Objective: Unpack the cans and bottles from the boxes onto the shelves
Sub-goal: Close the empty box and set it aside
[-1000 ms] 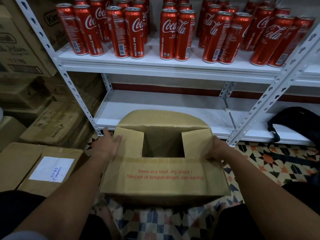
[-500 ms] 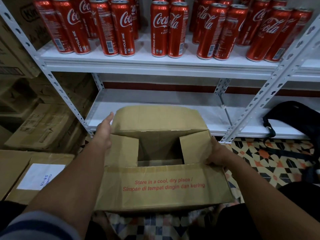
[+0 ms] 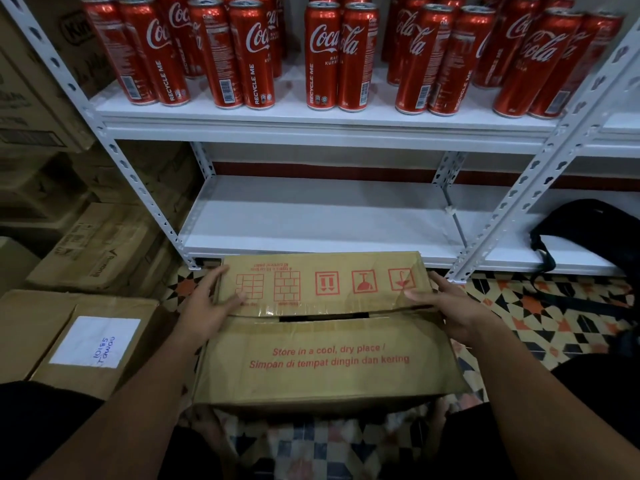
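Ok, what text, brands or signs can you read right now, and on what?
"Coca-Cola", "RECYCLE ME": red cans on the upper shelf; their small print is too blurred.
"Store in a cool, dry place / Simpan di tempat dingin dan kering": near flap of the box.
Red handling pictograms: far flap; the line above them is unreadable.
"10185 Tawau", handwritten: white label on the taped carton.
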`<state>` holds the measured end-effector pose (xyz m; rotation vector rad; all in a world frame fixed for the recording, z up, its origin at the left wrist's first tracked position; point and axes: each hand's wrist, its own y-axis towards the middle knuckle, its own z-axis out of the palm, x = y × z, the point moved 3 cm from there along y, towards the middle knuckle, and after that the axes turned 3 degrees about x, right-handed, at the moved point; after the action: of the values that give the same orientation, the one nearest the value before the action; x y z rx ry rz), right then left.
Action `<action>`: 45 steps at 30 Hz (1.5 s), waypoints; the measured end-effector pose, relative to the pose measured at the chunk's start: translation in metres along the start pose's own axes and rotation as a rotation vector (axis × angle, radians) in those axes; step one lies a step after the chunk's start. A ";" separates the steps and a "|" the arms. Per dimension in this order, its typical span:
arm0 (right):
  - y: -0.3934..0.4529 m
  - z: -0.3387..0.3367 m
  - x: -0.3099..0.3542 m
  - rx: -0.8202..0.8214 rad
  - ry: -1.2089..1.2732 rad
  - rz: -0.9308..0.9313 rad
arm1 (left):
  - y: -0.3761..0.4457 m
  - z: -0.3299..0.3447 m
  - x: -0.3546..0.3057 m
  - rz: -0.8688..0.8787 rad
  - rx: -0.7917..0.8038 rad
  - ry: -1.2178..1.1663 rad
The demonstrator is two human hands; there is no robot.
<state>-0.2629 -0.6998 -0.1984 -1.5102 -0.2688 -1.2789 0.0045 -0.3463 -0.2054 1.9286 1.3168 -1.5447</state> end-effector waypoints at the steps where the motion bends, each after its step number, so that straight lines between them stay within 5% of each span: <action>1: 0.002 0.001 -0.001 -0.022 0.000 -0.010 | -0.007 0.005 0.002 -0.015 0.008 0.060; 8: 0.017 0.026 -0.012 -0.501 -0.812 -0.200 | -0.007 0.020 0.001 -0.051 -0.034 0.316; 12: 0.031 0.022 -0.019 -0.619 -0.918 -0.224 | 0.006 0.022 -0.003 -0.068 -0.041 0.343; 29: 0.058 0.026 0.049 -0.635 -0.870 -0.109 | 0.074 0.020 -0.059 -0.126 -0.068 0.351; 45: -0.109 0.104 0.291 -0.535 -1.002 -0.026 | -0.056 -0.122 -0.307 -0.203 -0.158 0.292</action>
<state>-0.1682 -0.7011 0.1155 -2.5435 -0.6141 -0.5146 0.0359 -0.3644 0.1273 2.0266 1.7472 -1.2307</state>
